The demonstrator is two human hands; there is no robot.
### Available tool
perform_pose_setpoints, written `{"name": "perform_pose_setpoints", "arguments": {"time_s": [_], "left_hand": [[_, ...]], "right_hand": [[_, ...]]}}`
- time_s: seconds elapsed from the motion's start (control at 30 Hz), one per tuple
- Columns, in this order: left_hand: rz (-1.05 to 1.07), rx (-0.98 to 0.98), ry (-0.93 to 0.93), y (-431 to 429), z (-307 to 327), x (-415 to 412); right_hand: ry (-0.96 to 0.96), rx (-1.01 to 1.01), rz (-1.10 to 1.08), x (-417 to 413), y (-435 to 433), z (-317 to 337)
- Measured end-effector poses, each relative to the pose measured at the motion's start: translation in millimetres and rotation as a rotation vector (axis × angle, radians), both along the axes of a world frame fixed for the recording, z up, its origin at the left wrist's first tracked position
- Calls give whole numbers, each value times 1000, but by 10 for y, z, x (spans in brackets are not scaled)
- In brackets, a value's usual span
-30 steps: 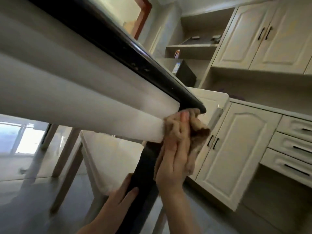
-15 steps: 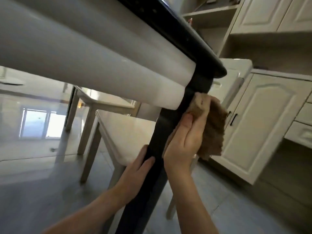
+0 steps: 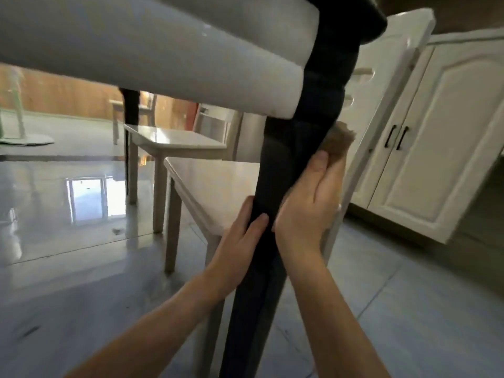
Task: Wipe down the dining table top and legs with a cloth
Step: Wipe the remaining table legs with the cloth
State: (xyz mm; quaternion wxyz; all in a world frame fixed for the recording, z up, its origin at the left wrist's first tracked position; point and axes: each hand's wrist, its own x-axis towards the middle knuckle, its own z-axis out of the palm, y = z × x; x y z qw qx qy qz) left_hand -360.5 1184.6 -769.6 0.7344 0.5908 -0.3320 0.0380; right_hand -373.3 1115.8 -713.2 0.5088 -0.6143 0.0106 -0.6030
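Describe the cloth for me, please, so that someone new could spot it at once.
Start at the dark table leg in mid-view. The right hand holds the cloth against its right side. It is the only brown, fuzzy thing among glossy white cabinets and chairs.

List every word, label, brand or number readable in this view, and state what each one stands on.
None can be read.
The dark table leg, the brown cloth, the white cabinet doors and the pale chair show no print, label or number.
The far background is too blurred to tell.
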Motion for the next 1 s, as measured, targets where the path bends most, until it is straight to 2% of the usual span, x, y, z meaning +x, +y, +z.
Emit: {"name": "perform_pose_setpoints", "arguments": {"time_s": [0.03,0.17,0.3,0.4,0.5,0.63,0.77,0.9,1.0], "left_hand": [[29,-13,-11,-15,-17,37],[42,-18,-101,-11,-137,110],[16,-9,-129,-38,-165,110],[57,-28,-121,-67,-186,134],[69,-29,-130,-82,-201,160],[84,-52,-30,-84,-210,54],[223,5,122,-47,-122,-83],[429,309,209,19,54,-309],[406,411,373,155,376,-606]], "right_hand": [[-12,-15,16,8,-6,-152],[94,188,72,-120,107,-1323],[337,393,4,-268,257,-2370],[530,575,79,-375,282,-2900],[663,740,124,-447,263,-3134],[700,899,197,-455,270,-2863],[615,990,296,-524,273,-2071],[532,921,454,-756,148,-1061],[654,905,497,-1030,-106,-351]]}}
